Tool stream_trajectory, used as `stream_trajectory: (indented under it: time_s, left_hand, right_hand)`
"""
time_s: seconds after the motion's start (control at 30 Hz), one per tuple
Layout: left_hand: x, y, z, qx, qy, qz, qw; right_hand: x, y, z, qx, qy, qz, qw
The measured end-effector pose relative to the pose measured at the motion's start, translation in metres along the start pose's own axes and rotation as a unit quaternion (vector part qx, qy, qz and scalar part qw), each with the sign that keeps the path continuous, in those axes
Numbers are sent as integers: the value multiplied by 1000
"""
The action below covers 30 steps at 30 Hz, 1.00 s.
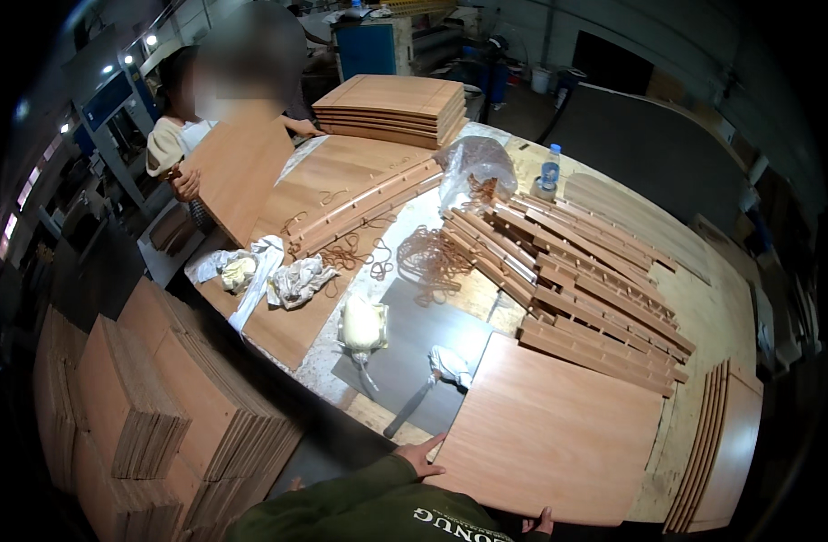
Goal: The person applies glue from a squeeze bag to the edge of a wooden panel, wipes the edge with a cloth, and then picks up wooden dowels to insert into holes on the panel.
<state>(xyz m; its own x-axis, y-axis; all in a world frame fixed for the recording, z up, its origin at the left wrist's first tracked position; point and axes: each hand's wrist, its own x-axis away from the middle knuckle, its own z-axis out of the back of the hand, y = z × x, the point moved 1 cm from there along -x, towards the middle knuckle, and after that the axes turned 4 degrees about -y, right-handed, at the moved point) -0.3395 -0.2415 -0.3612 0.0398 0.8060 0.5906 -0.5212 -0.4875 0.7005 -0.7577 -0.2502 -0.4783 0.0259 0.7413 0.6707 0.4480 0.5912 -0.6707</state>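
Workshop surroundings: a long worktable (703, 307) runs from the near edge toward machines at the far wall. Off its left edge, stacks of cut boards (152, 397) stand on the floor. At the far left corner, a co-worker (174, 144) holds a wood panel (238, 176) upright. Along the left side lie crumpled rags (296, 280), then a loose pile of rubber bands (427, 257) and a grey metal sheet (414, 348) carrying a glue bag (362, 323) and a scraper (412, 408). Bundled slats (576, 289) fill the middle; a plastic bottle (548, 172) stands behind them.

Your left hand (420, 454) rests flat, fingers spread, on the near left corner of the flat panel (549, 434) at the near edge. Your right hand (538, 522) curls its fingertips over that panel's near edge; the grip itself is mostly hidden. You appear to be positioning this panel. The next move likely calls for both hands to square it against the slats.
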Motion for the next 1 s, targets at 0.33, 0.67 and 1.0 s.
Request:
stream_trajectory:
  time_s: [0.33, 0.67, 1.0]
  left_hand:
    - [6, 9, -11, -22, 124, -8, 992]
    - [17, 58, -30, -130, 221, 124, 959]
    - [34, 32, -92, -90, 241, 129, 958]
  right_hand:
    - [9, -25, -13, 129, -15, -54, 990]
    - [-18, -8, -20, 71, -91, -19, 993]
    - [-5, -2, 14, 90, -50, -29, 994]
